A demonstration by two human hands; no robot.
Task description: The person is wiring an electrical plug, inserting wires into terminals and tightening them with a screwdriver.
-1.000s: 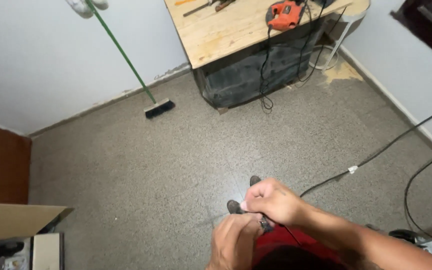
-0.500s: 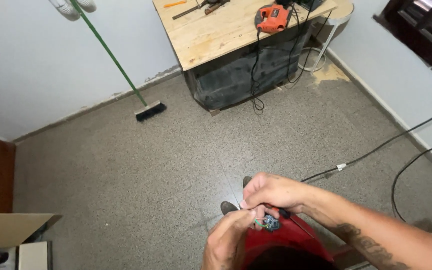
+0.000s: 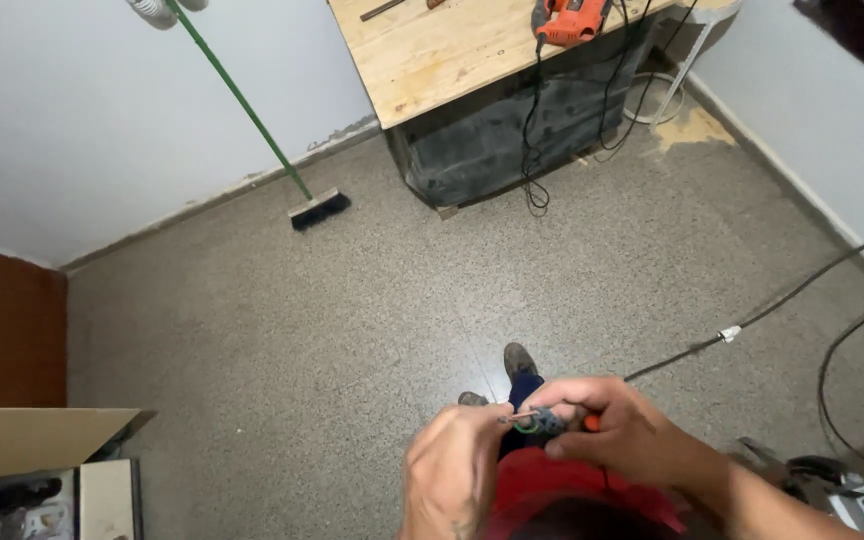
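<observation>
At the bottom of the head view my two hands meet close to my body, above my red shirt. My right hand (image 3: 617,430) is closed around a small dark tool with an orange part (image 3: 562,424). My left hand (image 3: 452,480) pinches a thin wire or metal tip (image 3: 522,419) at the tool's front end, next to a small green bit. What exactly the small piece is cannot be made out. My shoes (image 3: 518,360) show below on the speckled floor.
A wooden workbench (image 3: 442,55) stands at the far wall with an orange power tool (image 3: 567,18) and hanging cords. A green-handled broom (image 3: 282,160) leans on the wall. Black cables (image 3: 752,320) cross the floor at right. A cardboard box (image 3: 32,450) sits at bottom left.
The view has swung slightly, so the bench and broom sit further right. My hands stay together on the small tool, a little lower and more to the right in the frame.
</observation>
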